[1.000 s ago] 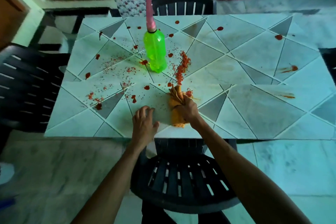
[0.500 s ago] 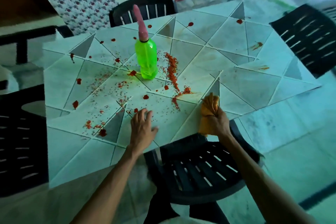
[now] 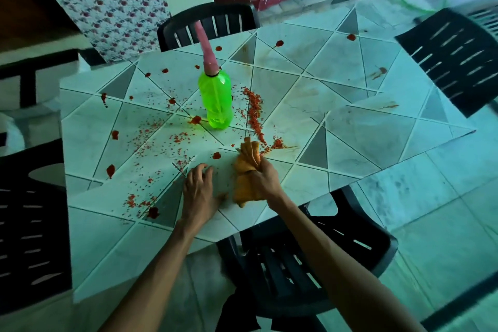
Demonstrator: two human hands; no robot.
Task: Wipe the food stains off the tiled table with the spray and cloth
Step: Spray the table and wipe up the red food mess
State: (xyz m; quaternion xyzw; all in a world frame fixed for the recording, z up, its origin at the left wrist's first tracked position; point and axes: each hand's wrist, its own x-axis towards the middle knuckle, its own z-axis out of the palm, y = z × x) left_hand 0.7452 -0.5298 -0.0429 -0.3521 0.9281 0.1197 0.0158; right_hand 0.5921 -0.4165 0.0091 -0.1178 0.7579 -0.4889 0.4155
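An orange cloth (image 3: 245,170) lies bunched on the tiled table (image 3: 358,127) near its front edge, and my right hand (image 3: 265,178) grips it around the middle. The cloth's far end touches a line of red crumbs (image 3: 254,113). My left hand (image 3: 198,191) rests flat on the tiles just left of the cloth, fingers spread. A green spray bottle (image 3: 217,100) with a pink nozzle stands upright in the middle of the table. Red sauce spots (image 3: 111,170) and scattered crumbs cover the table's left half.
Black plastic chairs stand on all sides: one under my arms (image 3: 296,264), one at the far side (image 3: 207,21), one at the right (image 3: 455,59), one at the left (image 3: 29,224). A few faint smears mark the right half of the table.
My right hand has carried the cloth from the table's front edge back leftward and up against the crumb line. The camera has shifted; my left hand stays planted.
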